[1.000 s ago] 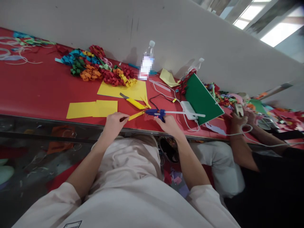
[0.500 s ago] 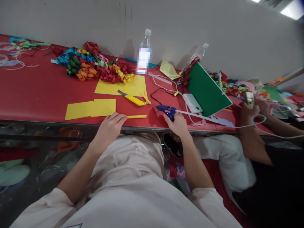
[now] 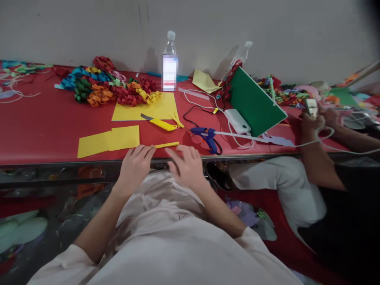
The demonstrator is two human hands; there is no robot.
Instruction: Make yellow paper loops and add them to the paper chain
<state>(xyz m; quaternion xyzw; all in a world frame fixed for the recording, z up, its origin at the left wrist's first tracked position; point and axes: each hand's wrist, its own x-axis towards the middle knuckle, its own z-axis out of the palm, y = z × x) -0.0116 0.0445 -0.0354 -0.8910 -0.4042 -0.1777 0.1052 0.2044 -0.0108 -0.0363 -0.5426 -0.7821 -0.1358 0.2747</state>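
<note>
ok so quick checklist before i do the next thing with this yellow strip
1. Yellow strip lies flat at the near edge of the table: ok.
2. Left hand has its fingers at the strip's left end: ok; firm contact, cannot tell.
3. Right hand empty, beside the strip: ok.
4. Glue gun lies on the table, clear of both hands: ok.
5. Utility knife blade retracted: not ok, blade shows.
6. Glue on the strip: cannot tell.
</note>
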